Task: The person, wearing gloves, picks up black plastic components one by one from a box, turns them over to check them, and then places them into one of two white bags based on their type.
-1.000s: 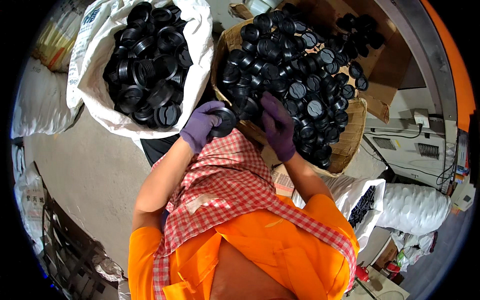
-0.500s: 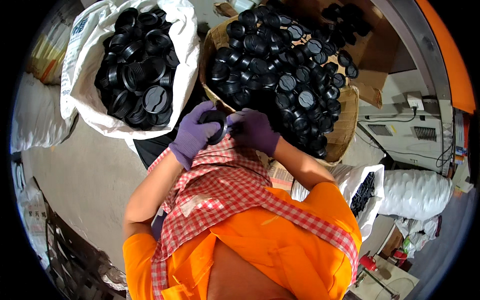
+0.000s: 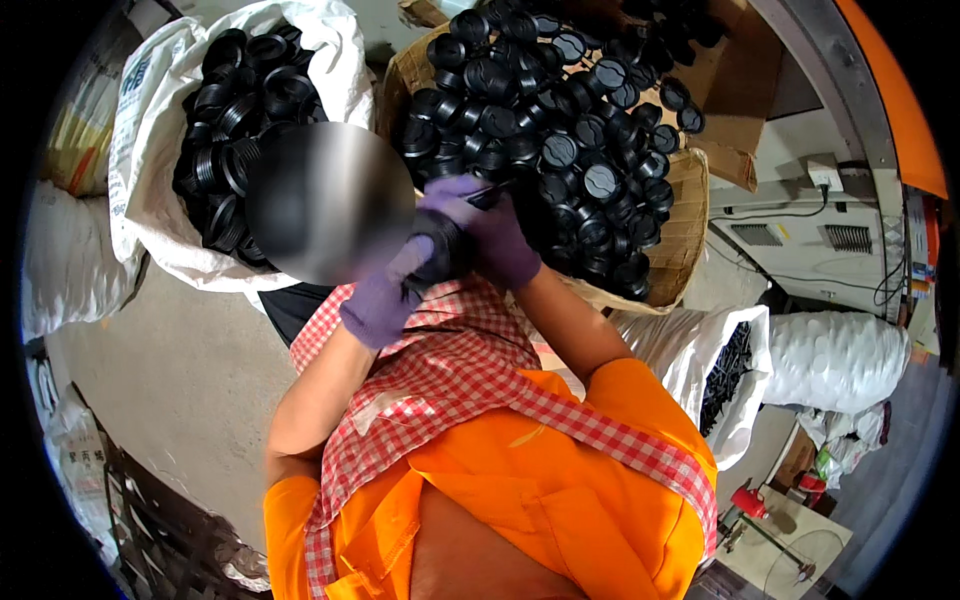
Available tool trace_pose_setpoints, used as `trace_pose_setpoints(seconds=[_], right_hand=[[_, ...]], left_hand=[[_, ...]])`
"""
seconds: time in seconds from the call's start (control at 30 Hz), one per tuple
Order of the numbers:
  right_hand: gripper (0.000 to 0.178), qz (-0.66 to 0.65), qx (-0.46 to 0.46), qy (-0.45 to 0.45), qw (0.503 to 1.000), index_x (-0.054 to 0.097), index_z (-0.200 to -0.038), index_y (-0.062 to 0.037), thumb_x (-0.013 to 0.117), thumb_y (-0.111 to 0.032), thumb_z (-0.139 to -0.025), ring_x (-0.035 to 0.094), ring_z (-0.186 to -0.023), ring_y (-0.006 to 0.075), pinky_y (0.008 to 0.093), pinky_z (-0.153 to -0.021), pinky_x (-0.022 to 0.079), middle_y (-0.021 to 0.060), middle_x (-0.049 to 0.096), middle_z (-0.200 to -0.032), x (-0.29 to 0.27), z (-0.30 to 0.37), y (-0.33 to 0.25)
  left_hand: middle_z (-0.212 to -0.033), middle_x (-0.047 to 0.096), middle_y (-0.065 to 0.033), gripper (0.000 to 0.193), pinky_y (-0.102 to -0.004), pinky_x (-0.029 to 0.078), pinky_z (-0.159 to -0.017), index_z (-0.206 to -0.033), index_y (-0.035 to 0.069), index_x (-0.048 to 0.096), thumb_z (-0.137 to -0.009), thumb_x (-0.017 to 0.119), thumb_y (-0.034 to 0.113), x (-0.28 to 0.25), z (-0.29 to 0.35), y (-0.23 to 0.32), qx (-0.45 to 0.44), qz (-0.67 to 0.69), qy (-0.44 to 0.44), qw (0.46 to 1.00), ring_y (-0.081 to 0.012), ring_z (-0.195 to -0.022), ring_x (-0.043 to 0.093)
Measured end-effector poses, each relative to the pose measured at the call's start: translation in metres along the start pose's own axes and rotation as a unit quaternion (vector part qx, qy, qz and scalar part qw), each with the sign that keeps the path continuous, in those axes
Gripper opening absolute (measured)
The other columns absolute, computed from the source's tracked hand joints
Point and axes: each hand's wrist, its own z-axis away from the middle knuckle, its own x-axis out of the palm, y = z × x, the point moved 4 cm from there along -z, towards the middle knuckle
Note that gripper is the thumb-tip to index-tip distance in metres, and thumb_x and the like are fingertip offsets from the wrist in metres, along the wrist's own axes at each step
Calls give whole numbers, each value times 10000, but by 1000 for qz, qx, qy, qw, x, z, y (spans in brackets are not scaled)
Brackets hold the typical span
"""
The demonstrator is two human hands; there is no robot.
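Note:
My left hand (image 3: 383,303), in a purple glove, is closed around a round black plastic cap (image 3: 445,250) in front of my apron. Against the cap's right side presses my right hand (image 3: 505,240), also gloved, with its fingers curled. A thin dark piece (image 3: 487,195) shows at the right hand's fingertips; its kind cannot be made out. Beyond my hands, a large cardboard box (image 3: 683,210) holds a heap of black caps (image 3: 560,150). To the left, a white woven sack (image 3: 150,215) is full of ribbed black caps (image 3: 235,115). A blurred grey patch hides part of that sack and its caps.
At right, another white sack (image 3: 745,440) holds thin black pieces (image 3: 728,375), beside a bulging white sack (image 3: 835,360). A grey cabinet (image 3: 800,265) with vents and a cable stands behind. More sacks (image 3: 65,260) line the far left, by the concrete floor (image 3: 180,400).
The sacks and box have shifted slightly left and up in view. My hands have come closer together around the cap. A blurred grey patch now covers part of the left sack.

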Motion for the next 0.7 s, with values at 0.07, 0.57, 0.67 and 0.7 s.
trace_pose_setpoints(seconds=[0.07, 0.57, 0.67, 0.7], right_hand=[[97, 173, -70, 71, 980, 618, -877, -22, 646, -97, -823, 606, -865, 209, 322, -791, 491, 85, 633, -931, -12, 2, -1], [244, 2, 53, 537, 842, 614, -1094, -142, 621, -205, -859, 551, -874, 179, 332, -732, 443, 20, 635, -1002, -330, 22, 62], [301, -78, 58, 483, 870, 602, -1168, -164, 613, -225, -873, 539, -1046, 197, 363, -884, 421, -2, 631, -1107, -354, 3, 82], [283, 23, 31, 496, 867, 605, -1142, -105, 596, -200, -876, 540, -1043, 190, 345, -882, 425, 31, 623, -1115, -363, 8, 81]], left_hand=[[-1175, 559, -86, 461, -323, 429, -944, -1241, 47, 522, -785, 585, 82, -29, -5, -16, -43, -173, 116, 977, -221, -1083, 544], [-1403, 375, -160, 587, -527, 270, -1049, -1256, 78, 538, -775, 668, 389, -25, 15, 132, 378, -840, 180, 345, -455, -1291, 301], [-1257, 518, -158, 467, -398, 377, -994, -1217, 13, 539, -809, 692, 182, -59, 11, 67, 389, -657, 67, 642, -315, -1200, 468], [-1198, 550, -137, 441, -383, 417, -938, -1199, 23, 554, -813, 692, 187, -37, 1, 64, 326, -662, 56, 672, -286, -1107, 515]])
